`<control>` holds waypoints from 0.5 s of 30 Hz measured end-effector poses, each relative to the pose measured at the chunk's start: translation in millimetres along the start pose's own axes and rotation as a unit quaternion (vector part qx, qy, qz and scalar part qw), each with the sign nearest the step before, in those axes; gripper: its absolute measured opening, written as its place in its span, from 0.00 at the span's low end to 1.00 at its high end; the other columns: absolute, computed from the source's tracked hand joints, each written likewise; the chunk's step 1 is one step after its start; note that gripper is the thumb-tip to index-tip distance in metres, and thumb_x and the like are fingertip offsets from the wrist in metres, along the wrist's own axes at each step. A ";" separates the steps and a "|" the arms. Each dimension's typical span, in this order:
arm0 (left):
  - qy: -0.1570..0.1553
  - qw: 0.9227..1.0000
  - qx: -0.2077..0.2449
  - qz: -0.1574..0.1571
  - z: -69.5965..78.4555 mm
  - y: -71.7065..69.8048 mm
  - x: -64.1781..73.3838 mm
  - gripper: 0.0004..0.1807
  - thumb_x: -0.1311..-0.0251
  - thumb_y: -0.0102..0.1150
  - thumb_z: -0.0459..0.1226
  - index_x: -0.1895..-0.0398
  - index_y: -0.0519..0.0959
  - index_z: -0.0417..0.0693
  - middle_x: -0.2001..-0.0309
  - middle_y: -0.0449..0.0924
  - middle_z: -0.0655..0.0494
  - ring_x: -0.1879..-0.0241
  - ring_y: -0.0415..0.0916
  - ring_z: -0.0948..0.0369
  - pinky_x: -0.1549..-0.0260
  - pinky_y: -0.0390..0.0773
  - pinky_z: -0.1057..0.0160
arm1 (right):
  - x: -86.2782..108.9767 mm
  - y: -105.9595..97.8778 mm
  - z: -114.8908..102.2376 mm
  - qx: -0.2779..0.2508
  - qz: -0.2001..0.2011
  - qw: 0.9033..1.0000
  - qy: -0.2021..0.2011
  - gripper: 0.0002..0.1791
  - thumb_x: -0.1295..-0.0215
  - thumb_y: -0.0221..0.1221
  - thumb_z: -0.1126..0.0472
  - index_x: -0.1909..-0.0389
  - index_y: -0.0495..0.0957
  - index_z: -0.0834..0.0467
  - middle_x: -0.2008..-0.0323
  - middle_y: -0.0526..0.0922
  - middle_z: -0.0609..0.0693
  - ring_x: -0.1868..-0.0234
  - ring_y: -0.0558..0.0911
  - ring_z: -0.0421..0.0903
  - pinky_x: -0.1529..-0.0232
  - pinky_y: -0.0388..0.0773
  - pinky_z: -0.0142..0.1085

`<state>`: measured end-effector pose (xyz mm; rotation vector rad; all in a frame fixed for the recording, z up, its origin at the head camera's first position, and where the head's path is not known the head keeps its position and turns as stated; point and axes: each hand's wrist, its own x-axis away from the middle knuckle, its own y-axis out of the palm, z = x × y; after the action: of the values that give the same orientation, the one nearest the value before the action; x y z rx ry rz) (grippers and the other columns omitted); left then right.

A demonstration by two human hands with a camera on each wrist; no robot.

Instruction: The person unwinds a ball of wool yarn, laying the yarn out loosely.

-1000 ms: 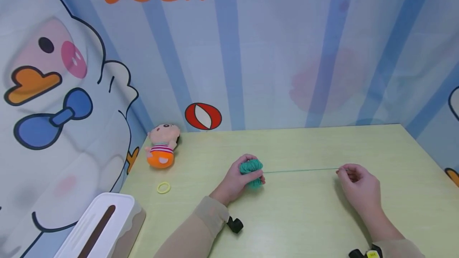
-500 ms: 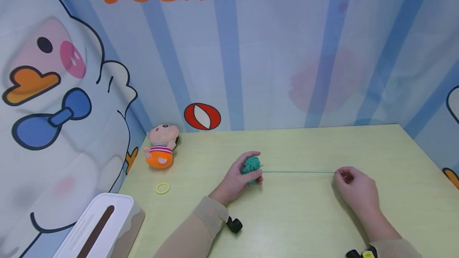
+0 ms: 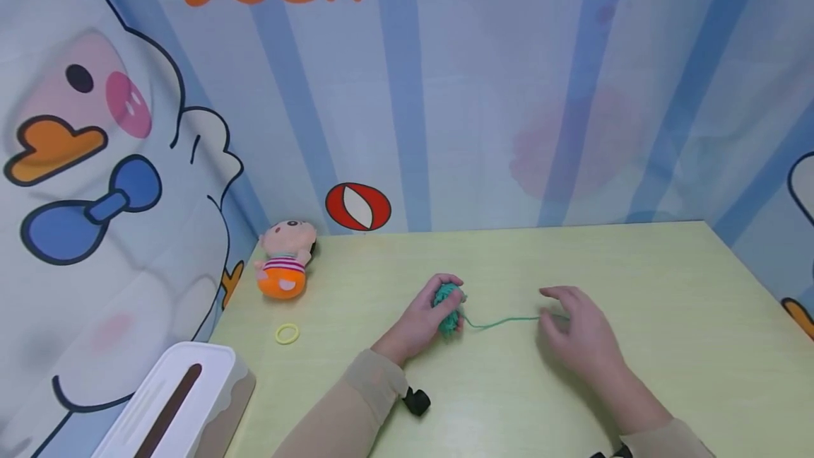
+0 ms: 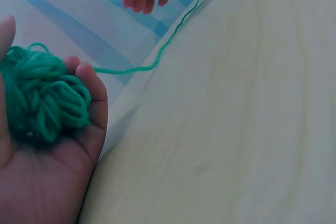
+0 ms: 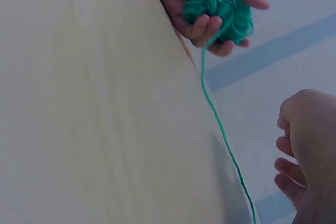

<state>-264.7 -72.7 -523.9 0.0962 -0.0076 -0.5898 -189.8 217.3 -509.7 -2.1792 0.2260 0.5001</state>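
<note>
The left hand [image 3: 425, 318] cradles a ball of green yarn [image 3: 449, 322], thumb on the near side and fingers bent round the far side, above the middle of the worktop [image 3: 496, 401]. A single strand [image 3: 518, 318] leaves the ball toward three o'clock, dipping slackly rather than running taut. The right hand [image 3: 585, 338] is also at three o'clock from the ball, well apart from it. Its thumb and forefinger are parted and grasp nothing; the strand passes behind the thumb in the head view, while both wrist views show a gap between it and those fingers.

The ball looks very light, soft and squashy, with no real risk of breakage. Its loops look loosely wound, so a hard squeeze could flatten it and a tug could pull wraps free. It is best held as now, across its widest part with a light palm grip; the thin, limp strand would suit a fingertip pinch near its far end.

From the ball, a stuffed doll [image 3: 285, 264] sits between nine and ten o'clock, a yellow ring [image 3: 287, 343] lies near nine, and a white box [image 3: 216, 366] stands between eight and nine.
</note>
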 end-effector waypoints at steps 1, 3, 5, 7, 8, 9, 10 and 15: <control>-0.002 1.000 0.005 0.000 0.3 -0.1 0.1 0.28 0.13 0.51 0.45 0.23 0.60 0.38 0.43 0.72 0.52 0.62 0.80 0.58 0.56 0.86 0.65 | -0.6 6.9 -7.2 -0.017 -0.011 0.999 -0.025 0.18 0.26 0.66 0.64 0.39 0.84 0.64 0.40 0.88 0.62 0.36 0.85 0.67 0.36 0.82 0.65; -0.005 1.000 0.013 -0.001 1.2 -0.5 0.7 0.27 0.12 0.49 0.46 0.23 0.60 0.38 0.44 0.71 0.52 0.61 0.80 0.57 0.56 0.86 0.65 | -2.1 20.7 -21.6 -0.050 -0.042 0.996 -0.060 0.19 0.26 0.70 0.61 0.38 0.84 0.62 0.40 0.90 0.57 0.37 0.88 0.62 0.35 0.84 0.61; -0.007 1.000 0.021 -0.002 2.2 -0.8 1.5 0.27 0.11 0.47 0.46 0.22 0.59 0.39 0.45 0.70 0.52 0.61 0.79 0.57 0.56 0.85 0.64 | -4.2 32.7 -34.2 -0.070 -0.070 0.992 -0.073 0.22 0.27 0.72 0.57 0.37 0.84 0.61 0.41 0.92 0.53 0.37 0.89 0.60 0.35 0.85 0.59; -0.008 1.000 0.028 -0.002 3.4 -0.6 1.8 0.27 0.11 0.45 0.46 0.21 0.58 0.40 0.46 0.70 0.51 0.60 0.78 0.56 0.55 0.85 0.63 | -7.4 42.1 -44.0 -0.080 -0.091 0.990 -0.069 0.25 0.29 0.74 0.55 0.35 0.84 0.60 0.42 0.92 0.51 0.36 0.89 0.57 0.33 0.85 0.58; -0.010 0.999 0.033 -0.004 3.2 -0.7 1.5 0.27 0.11 0.44 0.46 0.21 0.58 0.39 0.46 0.69 0.51 0.60 0.77 0.56 0.55 0.85 0.63 | -9.0 45.8 -47.8 -0.084 -0.097 0.990 -0.064 0.26 0.30 0.75 0.54 0.35 0.84 0.59 0.43 0.93 0.50 0.37 0.90 0.57 0.34 0.85 0.58; -0.011 0.999 0.038 -0.004 3.4 -0.5 1.4 0.28 0.11 0.44 0.46 0.21 0.57 0.39 0.46 0.69 0.50 0.60 0.77 0.56 0.55 0.85 0.62 | -10.4 49.0 -50.6 -0.086 -0.102 0.989 -0.059 0.26 0.31 0.76 0.54 0.35 0.84 0.59 0.43 0.93 0.49 0.38 0.91 0.56 0.34 0.85 0.57; -0.014 0.999 0.041 -0.004 3.4 -0.4 1.2 0.28 0.11 0.43 0.46 0.21 0.57 0.40 0.46 0.69 0.51 0.60 0.77 0.56 0.56 0.85 0.62 | -11.8 51.6 -52.6 -0.086 -0.105 0.989 -0.055 0.26 0.31 0.76 0.55 0.36 0.85 0.59 0.45 0.94 0.49 0.40 0.91 0.55 0.35 0.85 0.57; -0.020 0.998 0.058 0.001 2.7 -0.2 -0.1 0.29 0.11 0.42 0.46 0.19 0.56 0.41 0.47 0.69 0.51 0.61 0.77 0.57 0.57 0.84 0.62 | -15.5 57.9 -56.0 -0.075 -0.103 0.991 -0.046 0.17 0.30 0.74 0.58 0.43 0.90 0.55 0.52 0.96 0.47 0.48 0.94 0.52 0.41 0.89 0.52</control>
<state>-265.0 -73.0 -521.3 0.1965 -0.0814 -0.5895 -207.8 137.4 -514.2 -2.2870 -0.0885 0.5127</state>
